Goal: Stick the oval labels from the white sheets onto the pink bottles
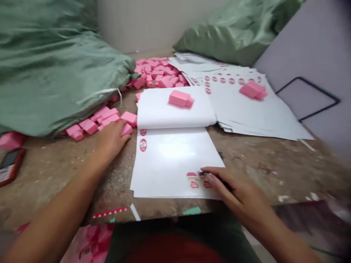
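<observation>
Pink boxy plastic-looking bottles [128, 117] beside the white sticker sheet [170, 160], probably light, best grabbed by flat sides, are touched by the left hand [111, 139] (grip can't be told), while a slim dark tool [227, 185] is pinched by the right hand [237, 191].

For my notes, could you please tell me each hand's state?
Left hand: at a small pink bottle-shaped piece; grip unclear.
Right hand: holding a thin dark pen-like tool.
</observation>
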Motion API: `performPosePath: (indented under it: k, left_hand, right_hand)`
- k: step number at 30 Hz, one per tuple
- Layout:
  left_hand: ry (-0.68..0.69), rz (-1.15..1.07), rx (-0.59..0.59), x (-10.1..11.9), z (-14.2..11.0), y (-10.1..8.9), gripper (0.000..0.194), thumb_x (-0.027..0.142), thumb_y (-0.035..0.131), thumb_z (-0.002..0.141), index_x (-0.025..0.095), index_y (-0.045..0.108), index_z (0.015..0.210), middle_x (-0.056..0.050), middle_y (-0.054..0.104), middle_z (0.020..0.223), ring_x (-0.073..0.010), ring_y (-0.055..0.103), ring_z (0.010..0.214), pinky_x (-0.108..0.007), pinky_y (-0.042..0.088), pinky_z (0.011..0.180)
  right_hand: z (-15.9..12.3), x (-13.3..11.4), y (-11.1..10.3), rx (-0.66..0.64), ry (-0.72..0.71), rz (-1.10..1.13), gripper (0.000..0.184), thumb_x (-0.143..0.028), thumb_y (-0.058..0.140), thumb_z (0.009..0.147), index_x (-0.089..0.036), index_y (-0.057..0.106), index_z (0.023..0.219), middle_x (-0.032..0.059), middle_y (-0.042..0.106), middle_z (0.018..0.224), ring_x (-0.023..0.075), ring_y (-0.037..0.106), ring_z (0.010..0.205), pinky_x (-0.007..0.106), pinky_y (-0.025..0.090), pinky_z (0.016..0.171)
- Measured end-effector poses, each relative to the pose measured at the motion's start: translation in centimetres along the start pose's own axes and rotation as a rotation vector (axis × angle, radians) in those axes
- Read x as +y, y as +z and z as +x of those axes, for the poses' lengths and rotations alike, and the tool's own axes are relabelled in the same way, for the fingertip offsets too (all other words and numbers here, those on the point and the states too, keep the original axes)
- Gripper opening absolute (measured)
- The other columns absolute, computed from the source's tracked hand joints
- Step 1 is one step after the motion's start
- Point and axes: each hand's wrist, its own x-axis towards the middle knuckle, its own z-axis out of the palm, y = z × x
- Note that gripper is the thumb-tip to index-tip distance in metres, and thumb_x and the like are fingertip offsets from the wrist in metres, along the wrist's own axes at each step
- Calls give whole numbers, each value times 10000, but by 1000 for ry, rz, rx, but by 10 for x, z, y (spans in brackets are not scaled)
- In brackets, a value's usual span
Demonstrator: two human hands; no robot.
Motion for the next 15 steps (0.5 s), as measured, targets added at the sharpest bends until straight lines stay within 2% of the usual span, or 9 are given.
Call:
performPosePath:
  k: [2, 4, 6, 9, 12, 15]
  left_hand:
    - [-33, -153, 19, 9, -15, 1, 460, 292, 724, 778, 233, 555, 1202, -57, 604, 1203, -319, 468, 1228, -422, 427, 973]
    - [-122, -411, -38, 25, -38, 6, 445, 381, 618, 873, 241, 503, 1279, -42, 636, 1153, -239, 580, 1038, -354, 503, 847]
    - [-325, -803, -196, 45, -62, 20, 399, 415, 558, 911, 187, 544, 1239, -86, 671, 1118, -210, 632, 910, -328, 543, 745]
    - [-628, -1264, -367, 66, -88, 49, 394, 366, 649, 862, 155, 576, 1186, -149, 674, 1162, -249, 666, 953, -370, 572, 760]
    - [-687, -1285, -362, 72, -97, 75, 395, 203, 712, 807, 159, 578, 1176, -139, 672, 1167, -248, 662, 1023, -365, 549, 853]
    - [-679, -1213, -333, 69, -98, 87, 395, 132, 699, 804, 157, 574, 1178, -132, 671, 1160, -254, 638, 1099, -354, 513, 911]
  right_hand:
    - [-1, -3, 0, -28, -17, -79, 263, -344, 460, 936, -238, 691, 1003, 51, 762, 910, 251, 714, 774, 365, 526, 656]
    - [-3, -4, 1, -20, -53, -145, 235, -314, 449, 945, -236, 668, 976, 33, 749, 834, 228, 688, 685, 336, 474, 593]
    - [-3, -5, 3, 4, -103, -198, 218, -296, 438, 956, -234, 646, 941, 17, 734, 782, 213, 648, 618, 322, 428, 565]
    - [-1, -5, 4, 30, -159, -268, 203, -272, 435, 968, -226, 624, 909, 4, 725, 749, 204, 598, 563, 321, 378, 556]
    - [2, -7, 5, 41, -198, -308, 219, -250, 416, 982, -212, 606, 880, -4, 716, 707, 190, 560, 510, 324, 340, 558]
    - [3, -9, 6, 71, -216, -344, 246, -237, 390, 989, -203, 596, 858, -4, 692, 653, 188, 536, 484, 323, 321, 557]
